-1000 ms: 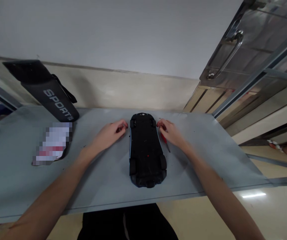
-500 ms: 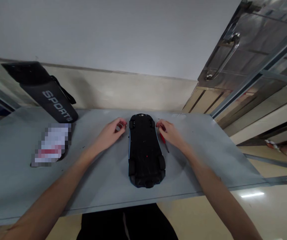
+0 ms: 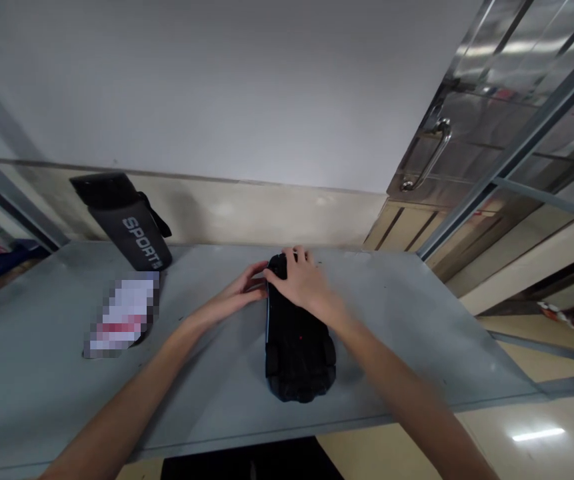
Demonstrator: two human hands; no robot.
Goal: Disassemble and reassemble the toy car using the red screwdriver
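Your worktop point(image 3: 207, 393) is grey, w/ a pale wall point(image 3: 217, 87) behind the toy car point(image 3: 299, 363) & a metal door point(image 3: 429, 157) well off past the car's R. The car lies wheels-up approx. mid-worktop, lengthwise to you. Well L of the car: a dark bottle point(image 3: 139, 230) marked SPORT & a pixelated flat item point(image 3: 124, 310), can't ID it. Car's far end is partly hidden under your R hand point(image 3: 304, 277); your forearms run out of frame. R hand lies palm down across that end, fingers slightly apart, thumb twd the car's L edge. L hand point(image 3: 239, 293) is at that edge, thumb & fingers parted; can't tell if either hand grips.
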